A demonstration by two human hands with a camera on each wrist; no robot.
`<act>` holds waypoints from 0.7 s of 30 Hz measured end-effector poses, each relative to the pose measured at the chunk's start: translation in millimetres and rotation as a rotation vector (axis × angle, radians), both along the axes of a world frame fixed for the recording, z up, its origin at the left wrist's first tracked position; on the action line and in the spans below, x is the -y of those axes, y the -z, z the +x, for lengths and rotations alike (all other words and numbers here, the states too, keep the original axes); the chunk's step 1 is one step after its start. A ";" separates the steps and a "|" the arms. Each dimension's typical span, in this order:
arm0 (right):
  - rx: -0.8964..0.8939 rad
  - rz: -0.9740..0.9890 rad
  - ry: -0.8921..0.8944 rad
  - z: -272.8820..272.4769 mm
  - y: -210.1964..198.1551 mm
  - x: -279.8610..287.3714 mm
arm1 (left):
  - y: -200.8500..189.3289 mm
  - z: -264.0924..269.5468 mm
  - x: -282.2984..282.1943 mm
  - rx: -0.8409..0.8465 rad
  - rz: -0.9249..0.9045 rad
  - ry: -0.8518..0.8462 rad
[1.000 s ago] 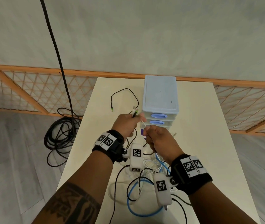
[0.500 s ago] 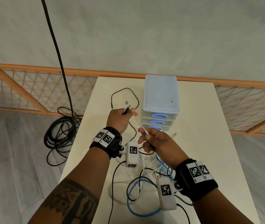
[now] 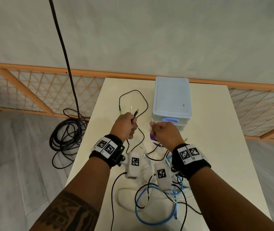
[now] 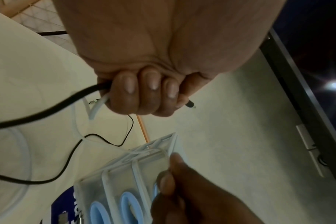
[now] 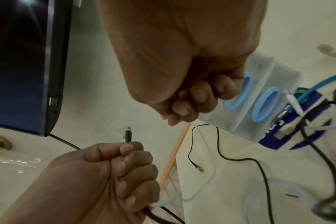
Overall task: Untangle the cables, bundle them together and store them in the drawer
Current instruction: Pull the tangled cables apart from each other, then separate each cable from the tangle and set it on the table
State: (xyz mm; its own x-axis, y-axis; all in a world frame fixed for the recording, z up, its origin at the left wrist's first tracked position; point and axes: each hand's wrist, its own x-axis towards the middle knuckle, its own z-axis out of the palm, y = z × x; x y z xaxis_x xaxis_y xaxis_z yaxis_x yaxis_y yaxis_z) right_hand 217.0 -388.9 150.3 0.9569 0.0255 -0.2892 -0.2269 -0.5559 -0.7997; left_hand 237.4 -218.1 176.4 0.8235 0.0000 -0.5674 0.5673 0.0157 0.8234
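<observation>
My left hand [image 3: 126, 125] is a fist around a thin black cable [image 4: 48, 109] and a white cable [image 4: 95, 110]. The black cable's green-tipped plug [image 3: 137, 112] sticks out above the fist. My right hand [image 3: 163, 132] pinches the same white cable [image 5: 207, 144], which sags in a loop between the hands. The right fist is raised just in front of the pale blue drawer unit [image 3: 173, 100], whose drawers are closed. A tangle of black, white and blue cables [image 3: 158, 189] lies on the white table [image 3: 233, 164] below my wrists.
A dark blue printed card [image 5: 270, 139] lies under the cables by the drawer front. A second green-tipped plug [image 3: 120, 112] rests on the table to the left. A coil of black cable [image 3: 67, 135] lies on the floor at the left. A lattice railing [image 3: 49, 92] stands behind the table.
My right hand has risen towards the drawer front. The white cable, taut between the hands half a second ago, now hangs slack. The left hand has barely moved.
</observation>
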 end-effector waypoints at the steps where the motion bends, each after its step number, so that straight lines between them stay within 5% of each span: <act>1: 0.012 -0.018 -0.006 6.8 0.3 -2.8 | 0.9 -0.9 -0.3 0.006 -0.004 0.013; 10: -0.028 0.236 0.034 38.3 -2.4 -17.5 | 5.6 -2.4 -1.2 -0.015 0.010 0.063; 21: -0.203 0.098 0.135 -18.5 65.1 26.2 | 12.6 1.3 2.8 0.204 0.237 0.161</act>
